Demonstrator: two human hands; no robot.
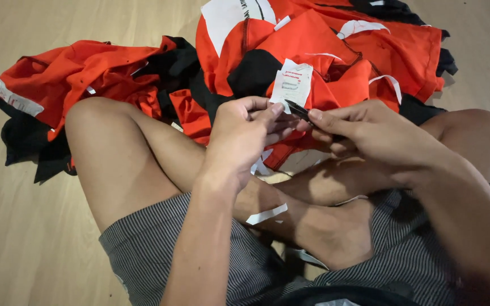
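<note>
**stitchwatch:** So what am I looking at? Head cam view, I'm sitting cross-legged on a pale wood floor (41, 238) with a heap of orange and black garments (324, 51) in front of my knees.

**me:** Yep. My left hand (244, 131) is pinched shut on the bottom edge of a white label (292, 84) that sticks up from one orange garment, thumb and forefinger together on it. My right hand (364, 131) is closed around a small dark tool (298, 110), probably a snip or blade, though I can't tell which. Its tip sits right at the foot of the label, just beside my left fingertips.

**stitchwatch:** Any tips for doing that bit cleanly?

**me:** My guess: keep the label pulled taut and upright so the seam shows, and keep the tool's point on the threads, not the orange cloth. The left fingertips are really close to the tip, so I'd go with short, small moves. Pulling hard could tear the cloth.

**stitchwatch:** What's the white stuff on your leg?

**me:** A loose white strip (266, 214) lying on my shin, and more white bits by my ankles. Second orange and black pile (86, 73) is off to the left, well apart from my hands.
</note>
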